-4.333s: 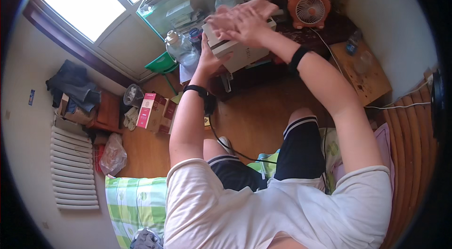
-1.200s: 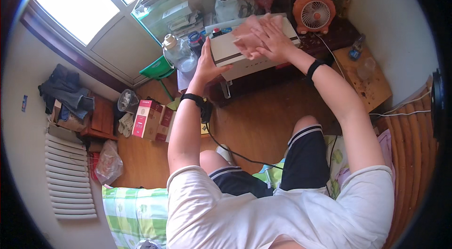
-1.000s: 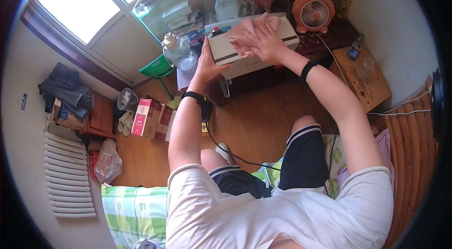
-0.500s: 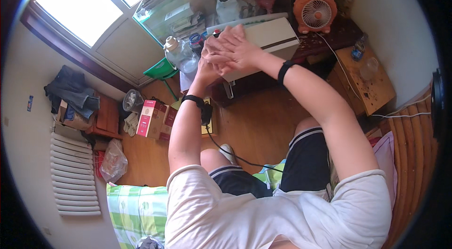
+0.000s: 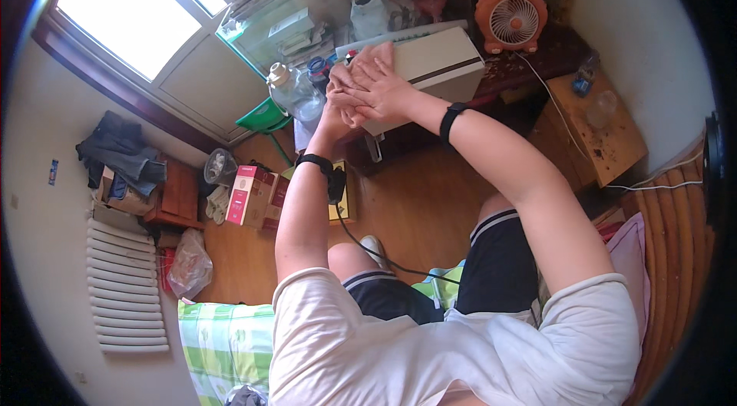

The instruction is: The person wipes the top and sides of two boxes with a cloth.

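Observation:
Both my arms are raised in front of me, each with a black band at the wrist. My right hand lies over my left hand, palms pressed together, fingers stretched toward the left end of a white oblong box. The box lies on a dark desk. The right hand's fingertips touch or nearly touch the box's end. Whether anything sits between the palms is hidden.
An orange desk fan stands right of the box and a clear plastic bottle left of it. A wooden side table, pink cartons, a green stool, a clothes pile, a white radiator and a black cable surround me.
My hands slid from the top middle of the white box to its left end and closed against each other. The view shifted slightly.

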